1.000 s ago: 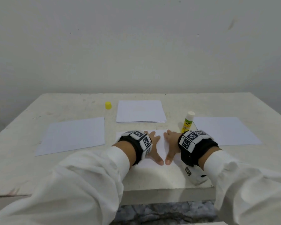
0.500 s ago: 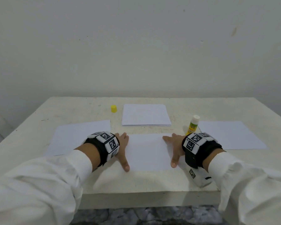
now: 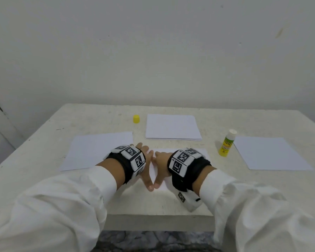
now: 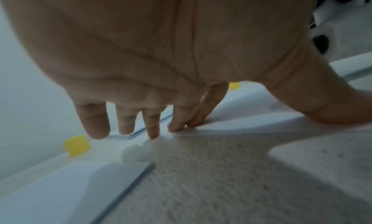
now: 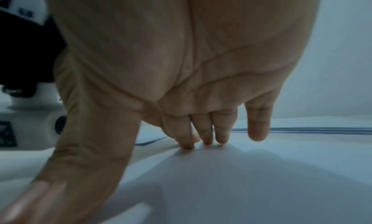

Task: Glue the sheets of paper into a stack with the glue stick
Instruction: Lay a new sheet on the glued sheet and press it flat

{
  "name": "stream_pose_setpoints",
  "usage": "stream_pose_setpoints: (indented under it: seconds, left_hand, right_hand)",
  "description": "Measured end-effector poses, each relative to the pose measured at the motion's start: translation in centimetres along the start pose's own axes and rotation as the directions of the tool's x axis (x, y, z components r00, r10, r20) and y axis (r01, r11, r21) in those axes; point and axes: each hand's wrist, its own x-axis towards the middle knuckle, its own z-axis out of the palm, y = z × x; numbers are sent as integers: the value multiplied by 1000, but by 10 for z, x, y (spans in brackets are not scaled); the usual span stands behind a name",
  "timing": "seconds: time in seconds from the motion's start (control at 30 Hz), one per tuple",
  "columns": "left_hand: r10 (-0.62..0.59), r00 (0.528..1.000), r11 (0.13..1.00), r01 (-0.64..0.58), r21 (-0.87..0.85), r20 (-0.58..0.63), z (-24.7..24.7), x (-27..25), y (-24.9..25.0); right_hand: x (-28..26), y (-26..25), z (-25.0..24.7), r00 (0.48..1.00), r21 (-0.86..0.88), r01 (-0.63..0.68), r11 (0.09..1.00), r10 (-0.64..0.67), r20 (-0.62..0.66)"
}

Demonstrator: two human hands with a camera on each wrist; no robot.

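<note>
Hands: the left hand [image 3: 147,161] and the right hand [image 3: 160,165] lay flat, side by side, on the centre sheet [image 3: 205,154] in the lower middle of the head view; thumb tips met near its bottom edge; fingers were straight and slightly spread, gripping nothing
Why so held: judged as pressing and smoothing, to bed a glued layer down flat; whether another sheet lay beneath could not be told
Sheet against fingers: in the left wrist view the fingertips [image 4: 154,134] touched the paper at its far edge; in the right wrist view the fingertips [image 5: 188,145] pressed white paper that ran under the whole palm
Glue stick [image 3: 226,143]: stood upright, uncapped, at the right of the head view, just beside the centre sheet's right corner, apart from both hands; likely parked within reach for the next coat
Yellow cap [image 3: 136,119]: sat alone, upper middle, left of the paper pile [image 3: 172,127]
Loose sheets: the left sheet [image 3: 96,150] and the right sheet [image 3: 269,153] lay single to either side, probably waiting their turn
Table [image 3: 44,135]: pale, speckled, bearing everything
</note>
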Motion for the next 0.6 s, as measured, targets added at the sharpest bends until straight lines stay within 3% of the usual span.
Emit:
stream_pose_setpoints:
  seconds: [0.37, 0.6]
  left_hand:
    - [-9, 999, 1000, 10, -23, 41, -6, -5, 3]
    - [-43, 997, 991, 51, -126, 59, -8, -10, 3]
  right_hand:
    - [-50, 107, 14, 983, 18, -135, 991, 132, 130]
    - [-53, 122, 20, 960, -83, -213, 974, 224, 166]
